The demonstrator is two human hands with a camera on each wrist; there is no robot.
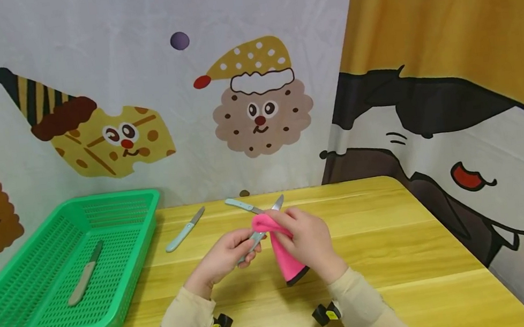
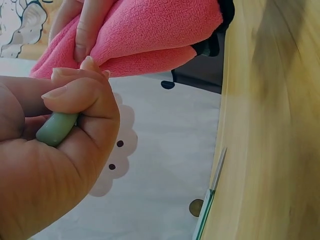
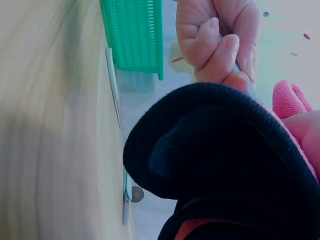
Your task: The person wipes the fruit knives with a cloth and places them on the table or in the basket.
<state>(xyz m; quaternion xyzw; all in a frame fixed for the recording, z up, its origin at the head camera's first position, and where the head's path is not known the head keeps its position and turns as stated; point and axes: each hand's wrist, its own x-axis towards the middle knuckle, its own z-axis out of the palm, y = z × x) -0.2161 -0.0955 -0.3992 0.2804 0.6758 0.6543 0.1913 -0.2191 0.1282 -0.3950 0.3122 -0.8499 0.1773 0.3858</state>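
Observation:
My left hand [image 1: 226,255] grips the pale blue-green handle of a small knife [image 1: 278,202], whose blade points away over the table. My right hand [image 1: 310,239] pinches a folded pink cloth [image 1: 286,258] with a dark edge around the blade, so part of the blade is hidden. In the left wrist view the handle end [image 2: 56,131] pokes out of the curled left fingers. The cloth's dark edge [image 3: 200,135] fills much of the right wrist view.
Two more knives lie on the wooden table [image 1: 373,248]: one knife [image 1: 184,230] left of the hands, another knife [image 1: 241,204] just beyond them. A green plastic basket [image 1: 122,303] on the left contains a beige-handled knife [image 1: 83,281]. A printed curtain [image 1: 178,113] hangs behind.

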